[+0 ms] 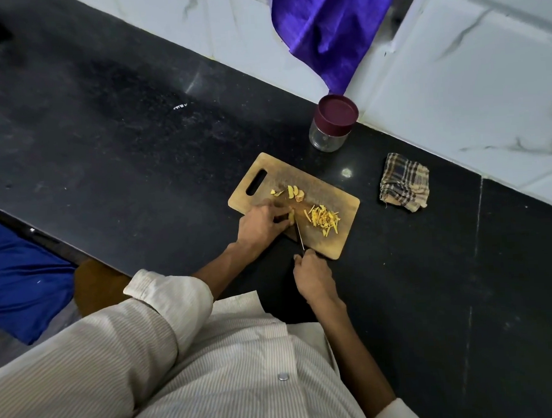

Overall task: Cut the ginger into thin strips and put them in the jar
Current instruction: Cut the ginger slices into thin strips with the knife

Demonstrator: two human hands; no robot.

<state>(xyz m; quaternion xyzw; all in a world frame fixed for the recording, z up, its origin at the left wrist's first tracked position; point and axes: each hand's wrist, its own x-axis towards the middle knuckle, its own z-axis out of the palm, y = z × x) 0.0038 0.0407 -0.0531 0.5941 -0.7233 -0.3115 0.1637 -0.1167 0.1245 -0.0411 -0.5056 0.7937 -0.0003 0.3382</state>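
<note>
Left hand (262, 224) pinches ginger piece (290, 217) mid-board; right hand (312, 276) grips knife (299, 236). Advise curled fingertips, narrow even cuts.

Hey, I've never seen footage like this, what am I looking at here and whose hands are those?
It is one picture from a camera worn on a person's head, looking down at their own hands. There is no machine. On a black counter lies a wooden cutting board. The left hand holds a ginger piece steady; the right hand has its grip on a knife. Cut strips are piled on the board, with a few slices beyond. Behind stands a jar, lid on, and a checked cloth lies to its right.
</note>
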